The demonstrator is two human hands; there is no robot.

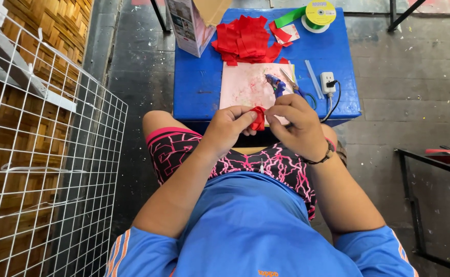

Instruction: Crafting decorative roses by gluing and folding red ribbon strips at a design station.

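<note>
Pinched tight between both sets of fingertips is a small folded piece of red ribbon, held up over the lap, just in front of the near edge of the low blue plastic desk. It's gripped from the left side by the left hand, thumb and forefinger closed on it, and from the right by the right hand, fingers curled in and closed on the same scrap. So neither grip is open at all; both are shut down on the ribbon.

On the desk, a pink sheet speckled with red marks is laid flat just beyond the hands. A purple glue gun is set on its right part, and its black cord is run to a white power socket block near the right edge. A heap of cut red ribbon pieces is piled at the far side, with a green ribbon spool with a yellow label to the right of it and an open cardboard box to the left. A white wire grid panel is stood at the left of the view.
</note>
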